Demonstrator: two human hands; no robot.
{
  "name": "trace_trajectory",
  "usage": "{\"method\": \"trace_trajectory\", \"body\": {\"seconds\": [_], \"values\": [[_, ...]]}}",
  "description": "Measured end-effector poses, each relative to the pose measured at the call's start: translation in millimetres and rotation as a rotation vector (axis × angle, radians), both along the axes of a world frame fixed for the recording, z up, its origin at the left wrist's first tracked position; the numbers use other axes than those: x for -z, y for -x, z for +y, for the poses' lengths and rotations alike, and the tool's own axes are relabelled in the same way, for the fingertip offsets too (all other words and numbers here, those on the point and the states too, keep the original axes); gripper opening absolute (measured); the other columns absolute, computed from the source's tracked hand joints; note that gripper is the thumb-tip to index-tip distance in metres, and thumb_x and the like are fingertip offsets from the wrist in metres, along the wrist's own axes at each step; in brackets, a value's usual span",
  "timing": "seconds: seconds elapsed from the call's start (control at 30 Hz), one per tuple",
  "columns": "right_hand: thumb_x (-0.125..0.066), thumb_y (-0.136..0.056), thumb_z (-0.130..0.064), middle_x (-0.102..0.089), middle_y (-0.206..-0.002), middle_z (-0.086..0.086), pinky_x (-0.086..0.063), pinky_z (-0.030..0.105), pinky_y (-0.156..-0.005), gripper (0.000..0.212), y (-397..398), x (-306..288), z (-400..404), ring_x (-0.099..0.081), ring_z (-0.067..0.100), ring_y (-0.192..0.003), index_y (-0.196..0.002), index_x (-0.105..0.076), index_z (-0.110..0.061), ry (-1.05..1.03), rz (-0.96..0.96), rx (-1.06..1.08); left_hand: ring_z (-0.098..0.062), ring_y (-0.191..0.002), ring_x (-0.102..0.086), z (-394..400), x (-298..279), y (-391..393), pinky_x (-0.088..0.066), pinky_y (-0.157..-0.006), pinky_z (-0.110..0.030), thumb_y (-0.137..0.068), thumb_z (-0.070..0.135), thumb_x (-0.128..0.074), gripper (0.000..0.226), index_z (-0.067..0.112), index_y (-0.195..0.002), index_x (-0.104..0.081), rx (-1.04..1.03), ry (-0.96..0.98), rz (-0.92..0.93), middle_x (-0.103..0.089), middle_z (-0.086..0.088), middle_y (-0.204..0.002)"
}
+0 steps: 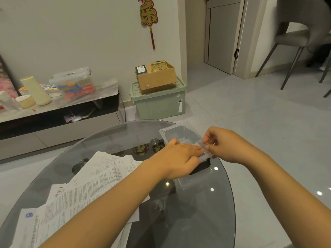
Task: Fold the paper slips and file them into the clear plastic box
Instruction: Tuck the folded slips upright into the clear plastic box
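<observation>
A clear plastic box (pixel 174 133) stands at the far right of the round glass table (pixel 223 208). Its clear lid (pixel 188 183) lies in front of it. Several printed paper slips (pixel 100 178) lie spread on the table's left half, partly under my left forearm. My left hand (pixel 180 158) lies flat over the box's near edge, fingers stretched to the right. My right hand (pixel 227 145) is just right of it, its thumb and fingertips pinching a small clear or whitish piece (pixel 204 145) at the box; what the piece is I cannot tell.
A small black object (pixel 202 167) sits under my left hand beside the box. Beyond the table are a low TV cabinet (pixel 59 111) with bottles and a container, a green storage bin (pixel 159 102) with a cardboard box on top, and a grey chair (pixel 295 38) at the right.
</observation>
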State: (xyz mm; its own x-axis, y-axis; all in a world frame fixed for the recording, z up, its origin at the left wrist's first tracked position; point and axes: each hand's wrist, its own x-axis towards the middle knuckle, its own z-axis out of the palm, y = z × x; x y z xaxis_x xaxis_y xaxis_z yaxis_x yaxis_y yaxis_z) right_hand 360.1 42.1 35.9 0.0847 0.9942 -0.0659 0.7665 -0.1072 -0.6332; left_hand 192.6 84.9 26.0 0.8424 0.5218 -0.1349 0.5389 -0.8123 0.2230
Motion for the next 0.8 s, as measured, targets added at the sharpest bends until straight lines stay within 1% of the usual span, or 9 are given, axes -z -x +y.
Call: {"method": "trace_trajectory", "body": {"seconds": [0.07, 0.27, 0.4, 0.5, 0.57, 0.6, 0.67, 0.73, 0.8], "values": [[-0.057, -0.09, -0.015, -0.062, -0.094, 0.005, -0.052, 0.037, -0.081, 0.008, 0, 1, 0, -0.062, 0.02, -0.082, -0.097, -0.053, -0.018, 0.001, -0.002, 0.001, -0.005, -0.137, -0.028, 2, -1, 2, -0.016, -0.105, -0.025, -0.082, 0.034, -0.014, 0.066, 0.025, -0.143, -0.039, -0.025, -0.004, -0.049, -0.028, 0.005, -0.154], [-0.053, -0.092, -0.016, -0.059, -0.098, 0.003, -0.047, 0.027, -0.074, 0.011, 1, 3, 0, -0.059, 0.018, -0.083, -0.103, -0.053, -0.017, -0.008, -0.014, 0.006, -0.007, -0.136, -0.031, 1, 6, -4, -0.017, -0.11, -0.026, -0.082, 0.038, -0.01, 0.069, 0.023, -0.145, -0.035, -0.003, -0.041, 0.072, -0.028, 0.002, -0.154], [-0.051, -0.093, -0.013, -0.059, -0.098, 0.003, -0.048, 0.028, -0.073, 0.011, -1, 5, -1, -0.06, 0.019, -0.084, -0.103, -0.053, -0.017, -0.003, -0.016, 0.007, -0.019, -0.115, -0.052, 4, 10, -7, -0.02, -0.108, -0.03, -0.074, 0.048, -0.001, 0.082, 0.017, -0.132, -0.051, -0.024, -0.064, 0.116, -0.057, -0.01, -0.131], [-0.052, -0.093, -0.014, -0.058, -0.097, 0.002, -0.047, 0.027, -0.073, 0.011, 0, 4, 0, -0.058, 0.018, -0.083, -0.103, -0.052, -0.018, 0.0, -0.011, 0.002, -0.013, -0.126, -0.044, 0, 6, -4, -0.014, -0.115, -0.033, -0.083, 0.035, -0.014, 0.064, 0.021, -0.137, -0.047, -0.03, -0.024, -0.024, -0.047, -0.001, -0.143], [-0.052, -0.093, -0.015, -0.056, -0.094, 0.0, -0.044, 0.025, -0.072, 0.009, 0, 5, -1, -0.055, 0.015, -0.081, -0.101, -0.051, -0.02, -0.008, -0.014, 0.003, -0.009, -0.131, -0.039, 0, 2, -1, -0.01, -0.116, -0.028, -0.084, 0.032, -0.016, 0.063, 0.021, -0.137, -0.048, -0.071, -0.066, -0.083, -0.043, 0.002, -0.145], [-0.052, -0.093, -0.015, -0.055, -0.094, -0.001, -0.044, 0.024, -0.072, 0.009, -1, 5, -2, -0.054, 0.014, -0.081, -0.101, -0.051, -0.02, -0.013, -0.019, 0.007, -0.009, -0.129, -0.042, 0, 2, 0, -0.008, -0.114, -0.024, -0.085, 0.033, -0.014, 0.064, 0.019, -0.134, -0.052, -0.095, -0.102, -0.09, -0.047, 0.001, -0.142], [-0.051, -0.093, -0.017, -0.054, -0.095, -0.002, -0.044, 0.025, -0.073, 0.01, -2, 7, -2, -0.054, 0.014, -0.082, -0.103, -0.052, -0.02, -0.02, -0.022, 0.012, -0.014, -0.109, -0.057, -1, 4, 1, -0.01, -0.109, -0.017, -0.081, 0.038, -0.007, 0.071, 0.015, -0.116, -0.065, -0.12, -0.168, -0.097, -0.064, -0.004, -0.122], [-0.05, -0.094, -0.017, -0.054, -0.096, -0.002, -0.043, 0.025, -0.073, 0.013, -1, 6, -4, -0.053, 0.014, -0.083, -0.106, -0.053, -0.019, -0.027, -0.019, 0.011, -0.016, -0.095, -0.061, -6, 5, -1, -0.015, -0.11, -0.018, -0.079, 0.04, -0.003, 0.076, 0.013, -0.106, -0.068, -0.117, -0.18, -0.081, -0.069, -0.006, -0.11], [-0.05, -0.094, -0.017, -0.055, -0.098, 0.0, -0.044, 0.025, -0.074, 0.014, -2, 6, -6, -0.053, 0.015, -0.084, -0.108, -0.053, -0.018, -0.03, -0.015, 0.009, -0.01, -0.112, -0.055, -11, 6, -5, -0.012, -0.112, -0.018, -0.084, 0.036, -0.009, 0.069, 0.015, -0.121, -0.063, -0.105, -0.134, -0.066, -0.061, -0.002, -0.128]]}}
